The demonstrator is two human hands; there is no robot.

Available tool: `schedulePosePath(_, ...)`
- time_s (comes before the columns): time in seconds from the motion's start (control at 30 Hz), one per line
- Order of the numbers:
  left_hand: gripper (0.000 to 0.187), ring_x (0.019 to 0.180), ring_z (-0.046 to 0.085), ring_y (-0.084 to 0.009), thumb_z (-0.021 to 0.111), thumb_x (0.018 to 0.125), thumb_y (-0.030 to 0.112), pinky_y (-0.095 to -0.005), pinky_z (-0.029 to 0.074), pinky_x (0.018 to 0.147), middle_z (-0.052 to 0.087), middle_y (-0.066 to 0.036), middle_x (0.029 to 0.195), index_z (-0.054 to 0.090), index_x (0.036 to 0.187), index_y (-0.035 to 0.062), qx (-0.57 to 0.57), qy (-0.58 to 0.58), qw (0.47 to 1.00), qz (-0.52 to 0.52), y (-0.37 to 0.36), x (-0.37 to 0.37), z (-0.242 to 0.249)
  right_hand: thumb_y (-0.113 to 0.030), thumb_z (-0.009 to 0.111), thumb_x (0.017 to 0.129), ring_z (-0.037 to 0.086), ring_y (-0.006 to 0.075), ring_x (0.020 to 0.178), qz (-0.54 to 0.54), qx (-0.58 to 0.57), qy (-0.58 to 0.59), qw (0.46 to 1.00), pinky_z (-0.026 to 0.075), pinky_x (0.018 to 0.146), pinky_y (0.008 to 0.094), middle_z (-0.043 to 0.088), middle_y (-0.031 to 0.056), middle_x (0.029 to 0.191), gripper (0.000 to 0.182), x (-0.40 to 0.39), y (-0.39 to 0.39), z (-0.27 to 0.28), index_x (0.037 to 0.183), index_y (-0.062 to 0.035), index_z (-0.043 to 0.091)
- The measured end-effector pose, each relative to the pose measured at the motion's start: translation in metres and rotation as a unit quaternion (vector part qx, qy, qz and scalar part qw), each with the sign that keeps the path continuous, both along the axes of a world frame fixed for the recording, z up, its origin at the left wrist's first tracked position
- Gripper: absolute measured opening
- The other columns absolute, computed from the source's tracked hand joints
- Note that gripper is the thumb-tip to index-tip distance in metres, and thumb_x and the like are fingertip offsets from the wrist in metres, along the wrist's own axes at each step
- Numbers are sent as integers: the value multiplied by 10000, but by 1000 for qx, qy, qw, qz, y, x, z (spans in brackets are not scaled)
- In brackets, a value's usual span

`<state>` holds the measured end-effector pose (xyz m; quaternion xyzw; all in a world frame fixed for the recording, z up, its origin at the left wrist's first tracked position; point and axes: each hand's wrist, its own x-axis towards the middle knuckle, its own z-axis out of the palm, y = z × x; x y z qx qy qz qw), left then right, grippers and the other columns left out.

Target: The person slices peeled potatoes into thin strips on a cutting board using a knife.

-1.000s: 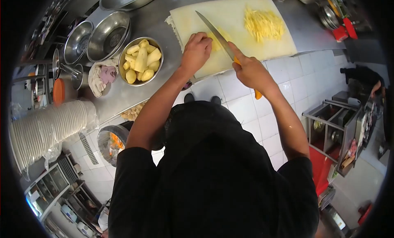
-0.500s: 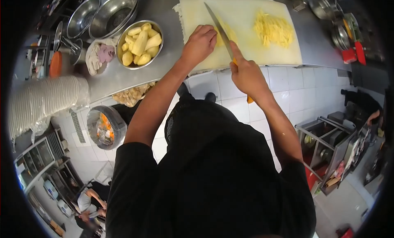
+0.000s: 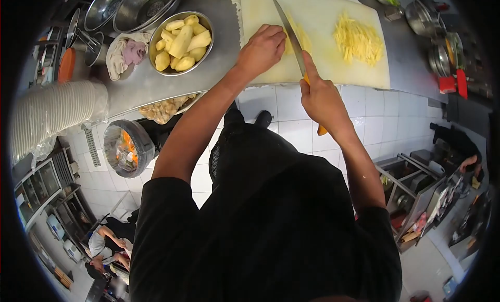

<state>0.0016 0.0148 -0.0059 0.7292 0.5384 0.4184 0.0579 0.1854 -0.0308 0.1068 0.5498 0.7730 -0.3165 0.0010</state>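
My right hand (image 3: 324,101) grips the yellow handle of a long kitchen knife (image 3: 289,28), its index finger stretched along the blade. The blade points away from me over a white cutting board (image 3: 333,73). Left of the blade, my left hand (image 3: 262,49) has its fingers curled down on the board, holding potato that they mostly hide. Thin pale-yellow potato strips (image 3: 300,36) lie just right of the blade. A larger heap of potato strips (image 3: 359,39) sits on the board's right side. Peeled potatoes (image 3: 182,40) fill a metal bowl (image 3: 209,48) to the left.
Metal basins (image 3: 147,10) and a cloth (image 3: 127,53) lie at the left of the steel counter (image 3: 208,78). Stacked containers (image 3: 57,112) stand further left. Below is a lined bin (image 3: 129,148) with scraps. Co-workers (image 3: 112,244) (image 3: 458,146) are at both sides.
The view has shifted slightly, so the board and bowl sit higher and my hands further right in it. Both hands keep their places at the knife and board.
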Motion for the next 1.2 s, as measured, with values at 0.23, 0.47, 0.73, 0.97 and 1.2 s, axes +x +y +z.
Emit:
schedulePosePath(0.23,133,980,615,-290,642,852,46,-381,528,870,674,-114,1048,698,955,-16,-4,-9,1000,-1,1,2,-3,-98,500,950,633,516,801,18,55,44,997,499,808,565,657,307,809,661,5,-1,-17,1545,-101,211)
schedulePosePath(0.47,119,985,605,-294,633,848,34,-384,521,864,662,-109,1028,678,946,-15,-10,-13,1000,-7,0,1,4,-123,512,941,632,494,727,31,68,74,994,495,727,559,645,289,743,672,-17,47,-48,1544,-104,216)
schedulePosePath(0.73,108,996,597,-298,627,854,45,-390,516,861,656,-110,1029,668,940,-6,-20,-23,1000,-2,-1,1,2,-111,504,930,639,490,776,40,16,22,999,498,773,558,651,304,779,674,-1,25,0,1536,-82,209)
schedulePosePath(0.97,131,999,595,-296,616,866,49,-388,511,878,658,-109,1037,675,964,-16,-21,-23,999,-6,-3,1,3,-85,496,942,637,503,791,21,1,9,1000,495,809,567,655,302,778,680,6,-12,6,1543,-79,178)
schedulePosePath(1.2,129,981,596,-293,627,852,41,-388,515,860,655,-106,1021,674,959,-12,-21,-29,999,0,0,1,0,-127,496,952,625,488,690,35,69,51,996,507,715,539,655,310,817,686,-13,38,-47,1560,-124,178)
